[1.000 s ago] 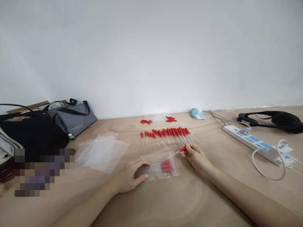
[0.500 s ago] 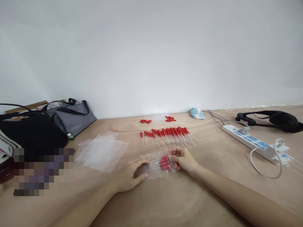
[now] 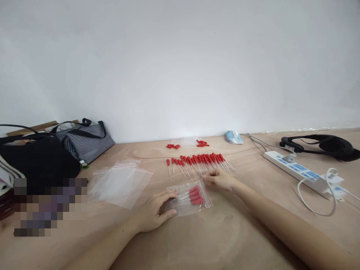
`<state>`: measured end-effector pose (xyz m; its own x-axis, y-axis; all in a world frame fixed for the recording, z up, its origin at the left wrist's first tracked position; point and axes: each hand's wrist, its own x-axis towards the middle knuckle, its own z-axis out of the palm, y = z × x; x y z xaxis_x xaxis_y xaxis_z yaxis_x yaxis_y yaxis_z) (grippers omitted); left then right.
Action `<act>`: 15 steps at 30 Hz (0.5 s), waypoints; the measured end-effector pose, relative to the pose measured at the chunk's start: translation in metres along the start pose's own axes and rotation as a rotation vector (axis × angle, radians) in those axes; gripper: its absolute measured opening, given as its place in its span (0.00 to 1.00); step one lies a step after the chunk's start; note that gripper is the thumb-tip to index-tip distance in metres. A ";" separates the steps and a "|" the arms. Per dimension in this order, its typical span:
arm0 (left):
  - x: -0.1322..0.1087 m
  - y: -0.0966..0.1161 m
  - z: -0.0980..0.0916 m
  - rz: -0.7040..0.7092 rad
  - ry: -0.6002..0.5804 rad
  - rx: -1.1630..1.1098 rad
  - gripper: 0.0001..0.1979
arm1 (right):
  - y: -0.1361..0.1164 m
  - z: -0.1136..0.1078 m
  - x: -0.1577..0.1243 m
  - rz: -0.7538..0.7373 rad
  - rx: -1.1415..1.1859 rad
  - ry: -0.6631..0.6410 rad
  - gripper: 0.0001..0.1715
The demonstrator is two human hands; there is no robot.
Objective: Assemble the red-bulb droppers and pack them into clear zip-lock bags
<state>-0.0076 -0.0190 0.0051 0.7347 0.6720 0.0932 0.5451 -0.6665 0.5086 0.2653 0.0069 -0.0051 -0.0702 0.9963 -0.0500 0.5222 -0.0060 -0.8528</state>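
A small clear zip bag [image 3: 184,208] with a red seal strip lies on the wooden table [image 3: 213,240] and holds several glass droppers with red bulbs [image 3: 195,196]. My left hand [image 3: 156,213] grips the bag's left end, fingers above and thumb below. My right hand [image 3: 219,179] rests just beyond the bag's right corner, fingers curled together at the tips of a row of red-bulbed droppers [image 3: 198,162]. I cannot see what the fingers hold, if anything.
Empty zip bags [image 3: 120,183] lie to the left. Loose red bulbs [image 3: 202,143] and glass tubes sit near the wall. Black and striped bags [image 3: 84,138] stand far left. At the right are a tissue pack [image 3: 234,136], a power strip [image 3: 303,173] with cables and a black headset [image 3: 329,144].
My right hand carried a dropper from beside the row into the bag, let it go, and has drawn back to the row's near tips. My left hand stayed on the bag.
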 end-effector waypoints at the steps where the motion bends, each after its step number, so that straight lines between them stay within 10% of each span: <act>1: 0.000 0.000 0.000 0.000 -0.005 -0.001 0.18 | -0.003 -0.007 0.008 -0.045 -0.146 0.113 0.11; 8: 0.001 0.003 -0.003 0.046 -0.105 0.055 0.19 | -0.029 0.004 0.067 0.059 -0.382 0.391 0.13; 15: 0.001 0.004 -0.004 0.060 -0.126 0.062 0.20 | -0.027 0.020 0.088 0.121 -0.400 0.365 0.12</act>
<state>-0.0068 -0.0196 0.0105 0.8090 0.5876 0.0118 0.5202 -0.7253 0.4509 0.2281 0.0926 0.0034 0.2725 0.9560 0.1089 0.7955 -0.1602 -0.5844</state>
